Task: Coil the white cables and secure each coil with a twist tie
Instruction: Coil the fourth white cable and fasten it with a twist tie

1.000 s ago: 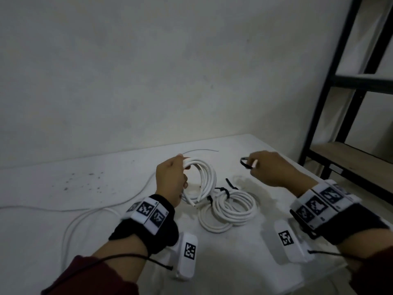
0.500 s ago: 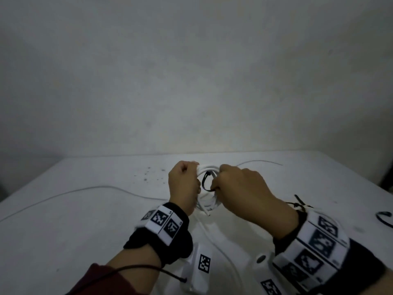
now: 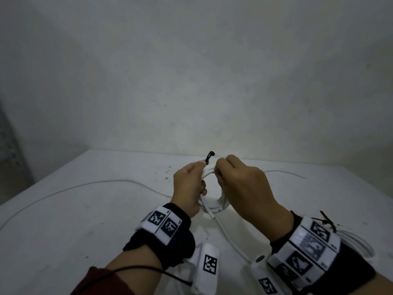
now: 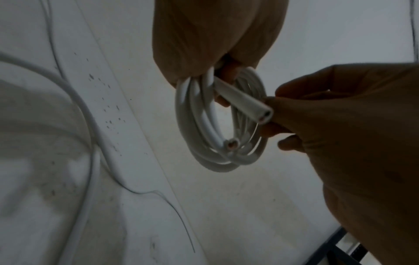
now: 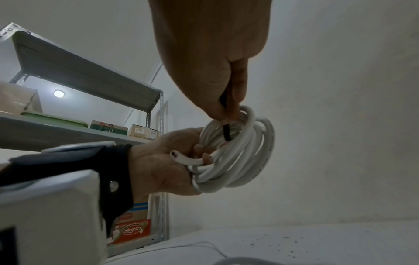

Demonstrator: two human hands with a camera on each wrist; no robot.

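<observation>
A white table (image 3: pixel 89 211) against a bare wall lies under your hands. The white cable coil (image 5: pixel 238 152) hangs above it, gripped in your left hand (image 3: pixel 188 186), fingers curled through its loops. Your right hand (image 3: pixel 242 188) pinches the black twist tie (image 5: pixel 226 130) at the coil's top; its other end pokes up by your left thumb. Half a second ago the tie looped inside the coil. Your right wrist hides most of a tied coil (image 3: pixel 359 241) beside it.
</observation>
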